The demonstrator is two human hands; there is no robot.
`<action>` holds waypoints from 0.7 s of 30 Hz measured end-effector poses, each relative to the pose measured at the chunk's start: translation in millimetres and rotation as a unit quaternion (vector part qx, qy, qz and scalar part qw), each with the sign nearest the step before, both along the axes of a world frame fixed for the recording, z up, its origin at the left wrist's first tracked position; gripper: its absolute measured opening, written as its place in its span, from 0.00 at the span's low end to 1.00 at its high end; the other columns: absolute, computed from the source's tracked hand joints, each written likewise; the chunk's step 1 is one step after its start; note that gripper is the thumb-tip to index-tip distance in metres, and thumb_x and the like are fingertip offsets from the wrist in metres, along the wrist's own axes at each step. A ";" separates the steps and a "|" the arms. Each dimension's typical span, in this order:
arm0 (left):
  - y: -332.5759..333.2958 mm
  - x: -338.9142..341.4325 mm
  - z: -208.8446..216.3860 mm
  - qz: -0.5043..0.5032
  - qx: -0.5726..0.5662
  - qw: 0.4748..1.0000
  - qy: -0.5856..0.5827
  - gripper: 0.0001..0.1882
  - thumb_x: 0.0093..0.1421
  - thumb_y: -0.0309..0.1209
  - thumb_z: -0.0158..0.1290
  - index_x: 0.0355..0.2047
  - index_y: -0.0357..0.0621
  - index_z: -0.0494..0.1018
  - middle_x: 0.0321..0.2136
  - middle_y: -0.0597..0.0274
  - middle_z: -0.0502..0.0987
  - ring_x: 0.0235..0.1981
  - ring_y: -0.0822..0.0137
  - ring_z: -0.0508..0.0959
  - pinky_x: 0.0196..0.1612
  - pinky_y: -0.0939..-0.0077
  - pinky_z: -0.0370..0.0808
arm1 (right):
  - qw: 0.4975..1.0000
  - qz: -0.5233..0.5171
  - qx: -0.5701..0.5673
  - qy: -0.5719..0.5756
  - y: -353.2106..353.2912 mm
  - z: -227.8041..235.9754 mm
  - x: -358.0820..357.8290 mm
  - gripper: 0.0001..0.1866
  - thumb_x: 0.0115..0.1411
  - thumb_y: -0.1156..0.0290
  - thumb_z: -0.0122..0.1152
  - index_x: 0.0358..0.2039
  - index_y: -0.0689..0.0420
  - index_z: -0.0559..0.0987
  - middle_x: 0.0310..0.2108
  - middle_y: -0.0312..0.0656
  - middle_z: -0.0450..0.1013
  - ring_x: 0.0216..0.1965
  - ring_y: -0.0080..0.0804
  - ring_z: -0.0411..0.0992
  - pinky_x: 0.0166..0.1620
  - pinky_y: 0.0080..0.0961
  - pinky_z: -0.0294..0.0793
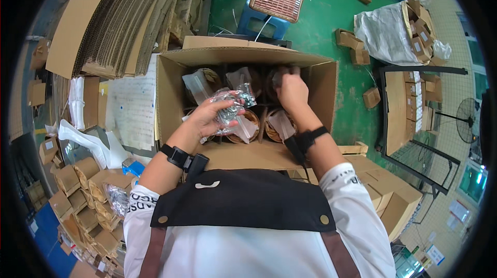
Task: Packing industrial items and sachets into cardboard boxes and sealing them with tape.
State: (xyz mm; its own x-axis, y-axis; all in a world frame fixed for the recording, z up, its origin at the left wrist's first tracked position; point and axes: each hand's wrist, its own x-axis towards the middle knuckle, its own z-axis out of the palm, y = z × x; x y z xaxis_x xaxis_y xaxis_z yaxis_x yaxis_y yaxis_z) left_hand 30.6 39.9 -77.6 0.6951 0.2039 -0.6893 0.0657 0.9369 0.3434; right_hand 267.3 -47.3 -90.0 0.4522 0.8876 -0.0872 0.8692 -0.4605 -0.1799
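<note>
Behind carton [171,97]: stool [274,3], cardboard stack [119,19]

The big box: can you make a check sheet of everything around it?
Surface: green floor; no table seen.
Job's things: open cardboard box with dividers, holding round brown items in clear bags.
Clutter: small cartons lower left, flat cardboard stack, white sack of boxes.
Hands: left hand holds a crinkly clear bag; right hand reaches into the box's far row.
Cables: black wrist straps with short leads.
Surroundings: blue stool, standing fan, another person's shoes.
</note>
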 end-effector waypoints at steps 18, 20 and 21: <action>-5.2 -88.5 72.5 0.090 0.069 0.991 0.064 0.19 0.59 0.28 0.56 0.51 0.43 0.67 0.43 0.58 0.76 0.44 0.64 0.78 0.32 0.72 0.81 | 0.682 0.102 -0.096 0.718 57.6 75.0 -96.5 0.17 0.54 0.66 0.69 0.40 0.62 0.75 0.29 0.35 0.73 0.32 0.15 0.70 0.34 0.15 0.71; -9.6 -95.0 74.5 0.099 0.135 0.977 0.131 0.17 0.59 0.28 0.57 0.48 0.43 0.68 0.38 0.58 0.78 0.40 0.66 0.79 0.28 0.76 0.78 | 0.656 0.086 -0.100 0.744 64.5 65.1 -113.6 0.12 0.53 0.70 0.69 0.33 0.63 0.77 0.25 0.34 0.74 0.25 0.16 0.71 0.29 0.15 0.71; -11.9 -97.5 81.4 0.102 0.134 0.977 0.132 0.17 0.59 0.28 0.57 0.48 0.43 0.68 0.38 0.58 0.78 0.40 0.66 0.79 0.28 0.76 0.78 | 0.660 0.064 -0.119 0.739 74.7 61.9 -113.5 0.11 0.53 0.71 0.69 0.31 0.63 0.78 0.23 0.34 0.74 0.23 0.16 0.71 0.27 0.16 0.71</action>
